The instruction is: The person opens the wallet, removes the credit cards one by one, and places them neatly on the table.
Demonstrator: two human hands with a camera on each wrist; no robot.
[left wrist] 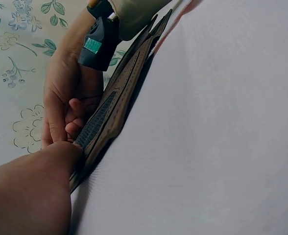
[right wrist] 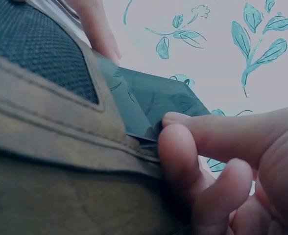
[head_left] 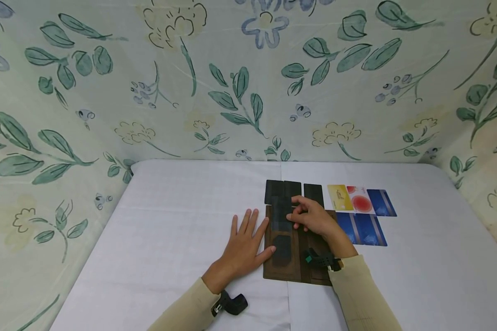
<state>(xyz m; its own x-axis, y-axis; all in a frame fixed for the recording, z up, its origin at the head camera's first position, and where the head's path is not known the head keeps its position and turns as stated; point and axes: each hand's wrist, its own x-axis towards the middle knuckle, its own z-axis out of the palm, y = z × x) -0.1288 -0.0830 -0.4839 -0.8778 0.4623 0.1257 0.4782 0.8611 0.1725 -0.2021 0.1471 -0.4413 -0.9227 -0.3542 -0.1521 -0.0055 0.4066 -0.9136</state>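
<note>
An open brown wallet lies flat on the white-covered table, with a dark mesh window in its left half. My right hand pinches the edge of a dark see-through plastic sleeve between thumb and index finger, above that window. In the right wrist view, the sleeve stands out beyond the wallet's stitched edge, beside the mesh. My left hand rests along the wallet's left side, fingers spread and straight, its thumb across the leather near the mesh.
Several black cards lie behind the wallet. To its right are a yellow card, a white card with red circles and several blue cards. Floral cloth hangs behind the table.
</note>
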